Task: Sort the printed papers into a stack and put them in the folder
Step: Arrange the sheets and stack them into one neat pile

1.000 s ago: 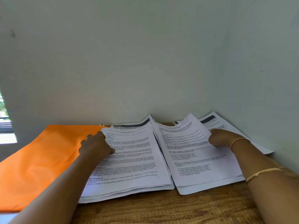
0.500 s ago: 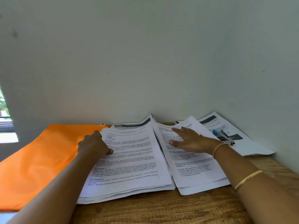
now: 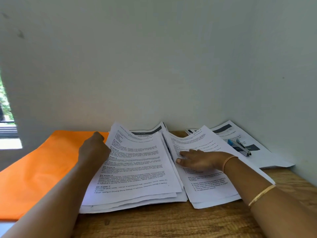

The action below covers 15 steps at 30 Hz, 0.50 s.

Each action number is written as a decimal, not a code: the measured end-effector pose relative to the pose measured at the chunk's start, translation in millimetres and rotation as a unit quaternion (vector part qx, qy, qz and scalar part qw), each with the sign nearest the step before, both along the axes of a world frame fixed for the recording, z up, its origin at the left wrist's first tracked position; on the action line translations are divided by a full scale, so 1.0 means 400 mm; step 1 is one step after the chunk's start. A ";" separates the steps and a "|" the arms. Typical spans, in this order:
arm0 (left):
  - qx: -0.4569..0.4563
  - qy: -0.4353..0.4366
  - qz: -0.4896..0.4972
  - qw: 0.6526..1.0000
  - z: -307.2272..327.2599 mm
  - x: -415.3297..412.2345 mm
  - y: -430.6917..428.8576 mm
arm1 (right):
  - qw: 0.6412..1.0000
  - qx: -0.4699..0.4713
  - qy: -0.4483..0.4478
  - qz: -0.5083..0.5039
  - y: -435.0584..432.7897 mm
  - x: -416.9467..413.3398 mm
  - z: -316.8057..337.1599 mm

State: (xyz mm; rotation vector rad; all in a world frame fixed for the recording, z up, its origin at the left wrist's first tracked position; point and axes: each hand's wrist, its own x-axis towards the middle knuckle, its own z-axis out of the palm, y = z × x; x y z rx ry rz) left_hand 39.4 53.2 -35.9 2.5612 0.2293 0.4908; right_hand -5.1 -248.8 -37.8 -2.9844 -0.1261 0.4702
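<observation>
Our left hand [image 3: 93, 150] curls round the edge of the white printed papers [image 3: 137, 169] just right of the flat orange folder [image 3: 39, 169], likely to gather them; our right hand [image 3: 199, 160] lies flat and outstretched, pinning the second paper pile [image 3: 209, 186] farther right.

Printed papers [image 3: 137, 169] in loose overlapping piles (text up) beside orange folder [image 3: 37, 169].

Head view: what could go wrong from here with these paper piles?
1. The blue and silver stapler lies on the far right pile of printed papers; pulling that pile could drag or drop it.
2. The left pile of printed papers is unevenly fanned; with the left hand at its edge, sheets may slip or crease.
3. The right hand lies flat on the middle pile, which overlaps the right one; merging might shuffle pages.
</observation>
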 end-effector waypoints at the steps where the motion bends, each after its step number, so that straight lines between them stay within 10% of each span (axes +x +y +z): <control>1: 0.003 -0.004 0.001 1.000 0.000 0.002 0.003 | 1.000 0.004 -0.002 0.001 -0.001 0.000 0.001; 15: -0.005 -0.084 0.048 0.995 0.027 -0.011 0.004 | 0.991 0.108 -0.072 -0.002 0.023 -0.019 0.039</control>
